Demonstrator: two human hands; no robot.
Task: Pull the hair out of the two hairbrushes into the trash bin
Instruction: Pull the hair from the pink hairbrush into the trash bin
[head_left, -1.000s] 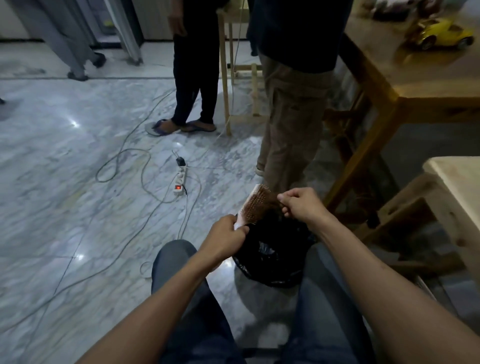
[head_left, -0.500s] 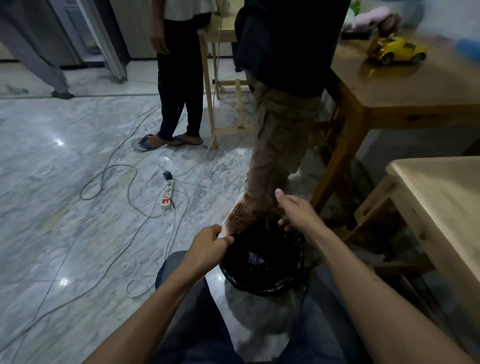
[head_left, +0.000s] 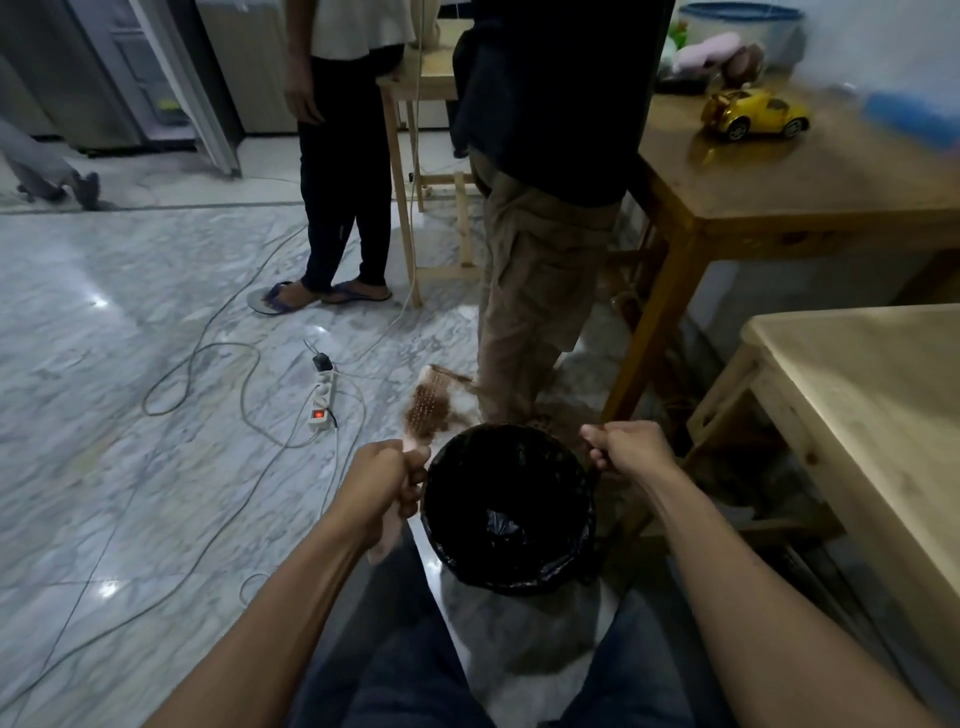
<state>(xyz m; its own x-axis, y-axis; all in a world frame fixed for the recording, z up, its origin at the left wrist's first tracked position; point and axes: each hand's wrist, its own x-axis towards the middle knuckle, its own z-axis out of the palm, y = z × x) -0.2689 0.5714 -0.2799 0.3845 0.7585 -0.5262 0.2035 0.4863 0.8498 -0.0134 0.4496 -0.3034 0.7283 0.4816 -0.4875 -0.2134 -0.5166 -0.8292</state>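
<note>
Left hand (head_left: 384, 480) grip wraps the pale pink handle of the paddle hairbrush (head_left: 427, 410), its bristle pad matted with brown hair, just left of the round black-bagged trash bin (head_left: 506, 506). Right hand (head_left: 626, 447) grip fisted at bin's right rim; contents unclear.

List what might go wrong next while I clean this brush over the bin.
1. The right hand, closed by the far right rim of the trash bin, sits near the edge; pulled hair could drop onto the floor.
2. The hairbrush in the left hand is left of the bin, so loosened hair may miss.
3. The power strip and its cables could collect stray hair.
</note>
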